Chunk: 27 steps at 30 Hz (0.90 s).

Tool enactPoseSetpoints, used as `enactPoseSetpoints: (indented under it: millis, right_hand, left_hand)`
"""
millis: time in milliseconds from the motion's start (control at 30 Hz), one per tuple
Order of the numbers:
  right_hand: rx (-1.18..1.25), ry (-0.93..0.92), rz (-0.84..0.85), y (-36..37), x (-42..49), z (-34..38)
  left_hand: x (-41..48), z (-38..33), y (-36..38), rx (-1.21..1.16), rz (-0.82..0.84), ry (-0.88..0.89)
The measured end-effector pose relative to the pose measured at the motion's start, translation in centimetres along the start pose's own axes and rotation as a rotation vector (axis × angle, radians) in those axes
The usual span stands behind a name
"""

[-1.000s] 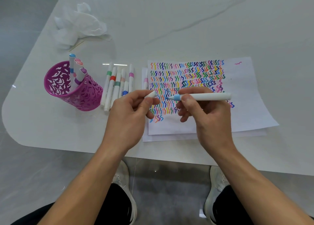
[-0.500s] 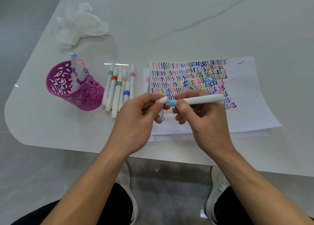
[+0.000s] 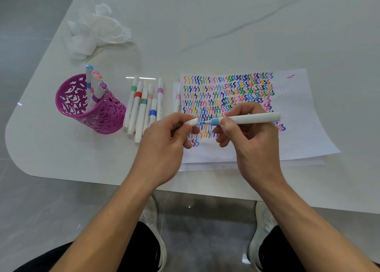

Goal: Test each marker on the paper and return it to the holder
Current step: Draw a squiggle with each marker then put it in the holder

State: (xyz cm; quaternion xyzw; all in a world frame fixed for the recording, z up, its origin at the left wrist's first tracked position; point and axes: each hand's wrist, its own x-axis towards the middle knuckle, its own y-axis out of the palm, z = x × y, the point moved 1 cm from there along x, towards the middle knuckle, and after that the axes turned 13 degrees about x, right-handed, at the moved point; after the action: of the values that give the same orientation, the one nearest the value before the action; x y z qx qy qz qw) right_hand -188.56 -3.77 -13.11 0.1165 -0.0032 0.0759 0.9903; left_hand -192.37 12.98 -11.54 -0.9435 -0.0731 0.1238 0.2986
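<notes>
A light-blue marker [image 3: 250, 119] is gripped near its tip end by the curled fingers and thumb of the right hand [image 3: 253, 146] and held level above the paper [image 3: 298, 127] at the centre of the frame. Its white cap [image 3: 192, 122] is pinched between thumb and forefinger of the left hand [image 3: 164, 146], just apart from the bare tip. If the two are brought together off-line, ink could be smeared on the left fingers. A cap not pressed home could let the marker dry out. The purple holder [image 3: 96, 115] stands at the left of the frame, with three markers [image 3: 92, 82] leaned in it. A row of loose markers [image 3: 141, 109] lies between it and the hands and could be knocked or rolled by a reaching arm. A crumpled tissue [image 3: 96, 33] lies at the upper left of the tabletop [image 3: 205, 25].
</notes>
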Motion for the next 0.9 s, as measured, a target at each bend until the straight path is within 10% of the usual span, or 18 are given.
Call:
enactPoseSetpoints:
  millis: [900]
  right_hand:
    - [0.088, 0.132, 0.160, -0.45, 0.26, -0.32]
  left_hand:
    - [-0.29, 0.31, 0.03, 0.060, 0.092, 0.072]
